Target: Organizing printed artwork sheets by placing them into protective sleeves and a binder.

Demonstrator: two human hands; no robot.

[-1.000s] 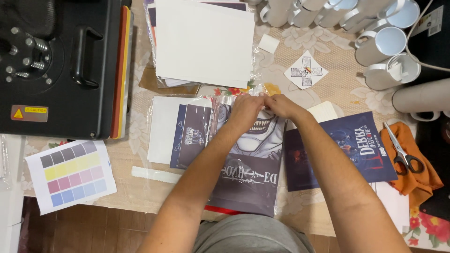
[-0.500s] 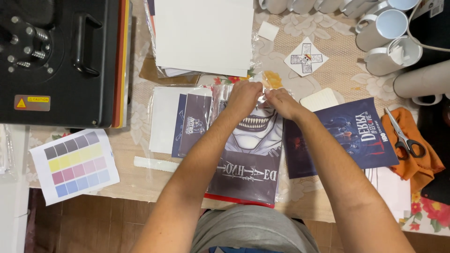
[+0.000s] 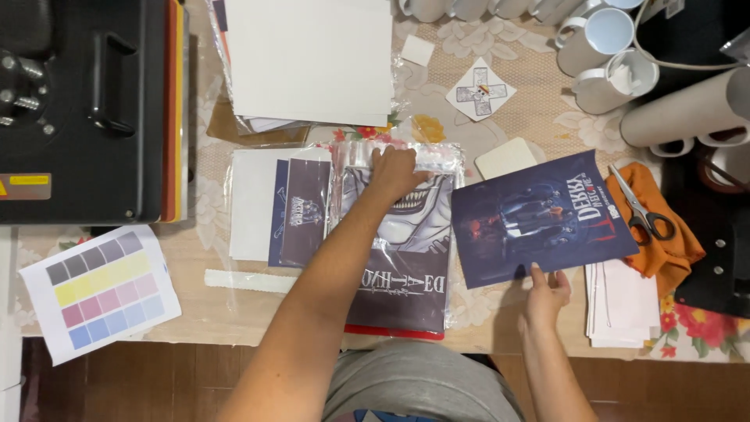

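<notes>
Hands are working apart over a crowded worktop (image 3: pixel 500 109) covered with a beige floral cloth. The left hand (image 3: pixel 397 170) is lying palm down, fingers spread flat rather than gripping, on the far end of a clear plastic sleeve (image 3: pixel 394 234) that is holding a print of a grinning, sharp-toothed face (its lettering is reading upside down from the wearer's side). The sleeve is lying in the middle of the worktop, its near edge reaching the worktop's front rim. The right hand (image 3: pixel 547 291) is pinching the near edge of a dark blue poster (image 3: pixel 539 219), thumb on top, and the poster is sitting tilted just to the right of the sleeve.

Just left of the sleeve a smaller dark blue print (image 3: pixel 301 211) is resting on white sheets. Beyond the left hand a stack of white paper (image 3: pixel 312 59) is lying in a plastic wrapper. Right of the poster a pair of scissors (image 3: pixel 641 207) is lying on an orange cloth (image 3: pixel 664 234). White mugs (image 3: pixel 601 55) are standing at the far right corner, beside a cardboard tube (image 3: pixel 687 117). At the far left a black heat press (image 3: pixel 78 109) is sitting, and near it a colour test chart (image 3: pixel 98 291) is overhanging the front edge.
</notes>
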